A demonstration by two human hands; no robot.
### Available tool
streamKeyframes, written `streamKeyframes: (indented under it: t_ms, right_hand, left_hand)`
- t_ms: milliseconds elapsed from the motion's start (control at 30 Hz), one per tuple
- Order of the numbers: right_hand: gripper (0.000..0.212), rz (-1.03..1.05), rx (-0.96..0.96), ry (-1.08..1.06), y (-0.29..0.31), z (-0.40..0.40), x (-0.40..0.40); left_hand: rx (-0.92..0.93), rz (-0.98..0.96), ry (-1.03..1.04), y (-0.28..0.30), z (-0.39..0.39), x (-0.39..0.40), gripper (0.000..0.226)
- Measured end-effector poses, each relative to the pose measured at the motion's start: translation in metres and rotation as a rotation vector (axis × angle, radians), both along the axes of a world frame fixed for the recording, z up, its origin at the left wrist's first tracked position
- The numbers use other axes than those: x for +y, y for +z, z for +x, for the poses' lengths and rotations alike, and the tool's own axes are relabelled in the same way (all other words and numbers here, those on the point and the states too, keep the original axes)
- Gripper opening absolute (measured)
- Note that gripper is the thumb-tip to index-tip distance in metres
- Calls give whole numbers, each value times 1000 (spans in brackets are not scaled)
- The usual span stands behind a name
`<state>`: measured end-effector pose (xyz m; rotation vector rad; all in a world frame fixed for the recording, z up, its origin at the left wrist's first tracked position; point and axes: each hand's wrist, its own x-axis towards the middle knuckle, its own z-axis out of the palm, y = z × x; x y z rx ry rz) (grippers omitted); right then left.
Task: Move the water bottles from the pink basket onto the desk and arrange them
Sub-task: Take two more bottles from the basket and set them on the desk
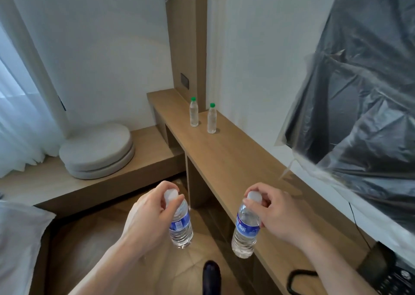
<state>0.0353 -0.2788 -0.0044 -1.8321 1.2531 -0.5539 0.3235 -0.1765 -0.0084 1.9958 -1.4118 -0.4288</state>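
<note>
Two blue-labelled bottles [181, 221] [246, 226], print unreadable, each hand [148, 214] [277, 214] gripping one.

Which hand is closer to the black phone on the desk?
Right. The right hand holds a bottle above the desk edge, up and left of the phone. The left hand holds another bottle over the floor, farther left.

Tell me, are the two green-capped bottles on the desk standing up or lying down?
Standing upright. Both green-capped bottles rest on their bases on the desk, caps pointing up, side by side.
</note>
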Motion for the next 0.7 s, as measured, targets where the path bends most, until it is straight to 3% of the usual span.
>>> streamKeyframes:
  t_ms: [367,700]
  right_hand:
    - [10,37,-5,-84,-48,92,-154]
    - [9,26,30,-99,-51,150,-298]
  left_hand:
    - [-13,85,-58,-18,91,-166,18]
    - [-100,105,-94,-30,150,-313,18]
